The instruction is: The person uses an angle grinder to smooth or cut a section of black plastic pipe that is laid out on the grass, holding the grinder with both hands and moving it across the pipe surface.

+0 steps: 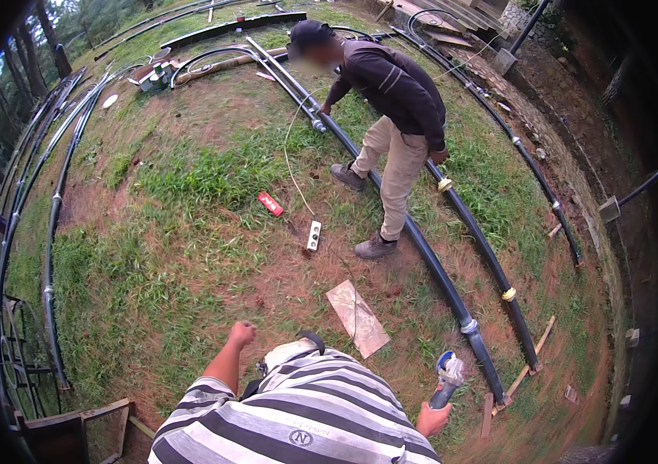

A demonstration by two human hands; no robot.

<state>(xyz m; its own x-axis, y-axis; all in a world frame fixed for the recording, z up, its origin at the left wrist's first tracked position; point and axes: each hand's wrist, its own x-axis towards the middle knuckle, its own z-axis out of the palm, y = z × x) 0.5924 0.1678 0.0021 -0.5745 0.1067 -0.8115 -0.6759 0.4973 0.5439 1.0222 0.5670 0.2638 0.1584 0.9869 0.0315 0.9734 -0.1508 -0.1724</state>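
Note:
My right hand (432, 418) is wrapped round the body of an angle grinder (445, 387). Its blue disc points up and away from me, just left of a long black pipe (438, 271). A grey-white joint (469, 326) sits on that pipe near its closer end. Beside my striped shirt, my left hand (242, 334) hangs low with its fingers curled in and nothing visible in it. A co-worker in a dark jacket (391, 77) bends over the same pipe, one hand reaching down to it near a second joint (319, 124).
A second black pipe (487, 255) with yellowish wrappings runs to the right, ending near wooden strips (526, 375). A white power strip (313, 236) with a cable, a red box (270, 204) and a flat board (357, 319) lie on the grass. More pipes (56, 224) stretch along the left.

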